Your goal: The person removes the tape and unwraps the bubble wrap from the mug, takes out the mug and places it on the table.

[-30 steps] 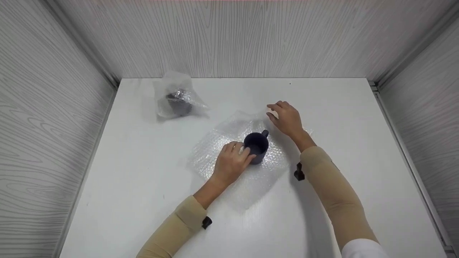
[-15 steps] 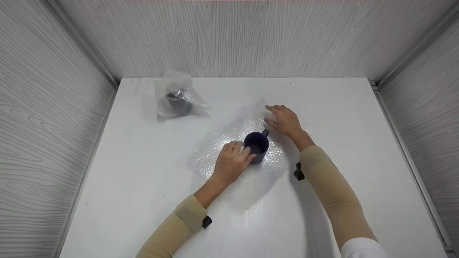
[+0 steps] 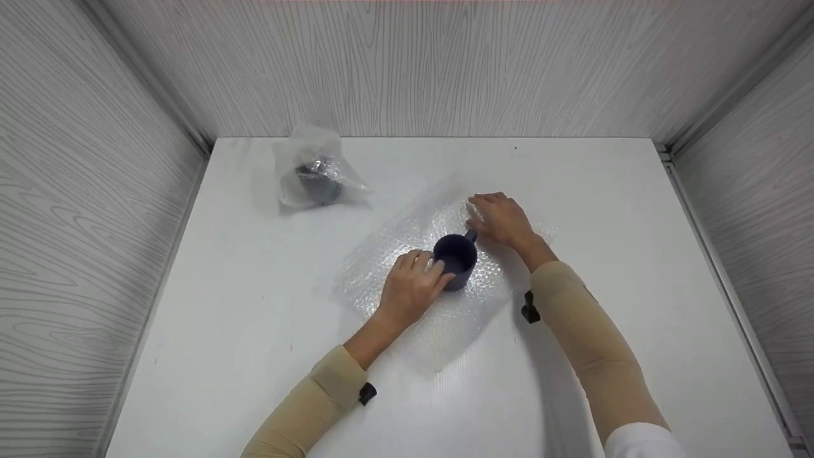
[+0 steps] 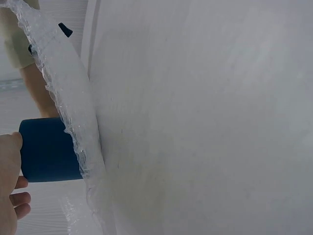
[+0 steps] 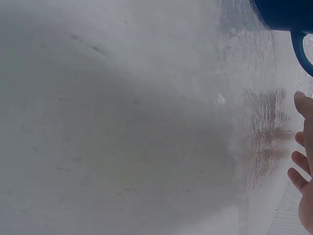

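A dark blue mug [image 3: 459, 277] stands upright on a spread sheet of bubble wrap [image 3: 439, 340], its handle toward the far right. My left hand [image 3: 410, 286] grips the mug at its left rim; in the left wrist view, fingertips meet the edge of the blue mug [image 4: 51, 152]. My right hand [image 3: 502, 219] is just beyond the handle, over the far right part of the wrap, with loosely bent fingers. The right wrist view has the right hand [image 5: 305, 147] apart from the mug's handle [image 5: 299, 51], nothing between its fingers.
At the back left of the white table [image 3: 241, 318] sits a dark object inside a bubble-wrap bundle [image 3: 318, 181]. Wood-grain panels stand at the left, back [image 3: 432, 70] and right. A black piece is on each tan sleeve [image 3: 588, 331].
My right hand has come away from the wrap's far corner and moved slightly nearer the mug handle. That corner has spread outward. The left hand and mug have stayed put.
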Action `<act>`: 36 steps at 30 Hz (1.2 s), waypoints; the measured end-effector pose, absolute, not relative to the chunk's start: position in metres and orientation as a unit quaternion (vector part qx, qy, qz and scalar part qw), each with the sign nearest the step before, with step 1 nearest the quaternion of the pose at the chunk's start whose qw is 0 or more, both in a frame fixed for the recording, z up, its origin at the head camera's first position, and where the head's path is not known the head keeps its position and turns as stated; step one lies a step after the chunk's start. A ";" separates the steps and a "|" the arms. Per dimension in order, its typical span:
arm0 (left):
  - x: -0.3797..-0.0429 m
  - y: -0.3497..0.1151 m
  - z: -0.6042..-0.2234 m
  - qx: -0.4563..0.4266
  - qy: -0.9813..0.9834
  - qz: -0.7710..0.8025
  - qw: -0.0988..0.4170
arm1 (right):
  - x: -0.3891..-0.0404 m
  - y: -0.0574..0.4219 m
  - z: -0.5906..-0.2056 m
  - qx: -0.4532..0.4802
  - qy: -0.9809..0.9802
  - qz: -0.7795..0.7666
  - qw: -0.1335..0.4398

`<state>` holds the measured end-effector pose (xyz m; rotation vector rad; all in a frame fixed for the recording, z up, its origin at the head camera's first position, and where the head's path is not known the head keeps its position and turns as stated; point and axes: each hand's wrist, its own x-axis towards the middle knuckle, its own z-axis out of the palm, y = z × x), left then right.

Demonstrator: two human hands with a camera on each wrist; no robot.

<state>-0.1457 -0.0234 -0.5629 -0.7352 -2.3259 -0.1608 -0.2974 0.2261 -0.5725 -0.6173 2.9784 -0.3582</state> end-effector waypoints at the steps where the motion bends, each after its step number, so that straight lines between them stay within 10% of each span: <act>1: -0.146 -0.023 -0.563 -0.282 -0.895 -0.060 0.341 | -0.296 0.227 -0.572 -0.203 0.971 -0.119 0.035; 36: -0.147 -0.022 -0.560 -0.282 -0.896 -0.052 0.339 | -0.182 0.268 -0.545 -0.229 0.969 -0.092 -0.007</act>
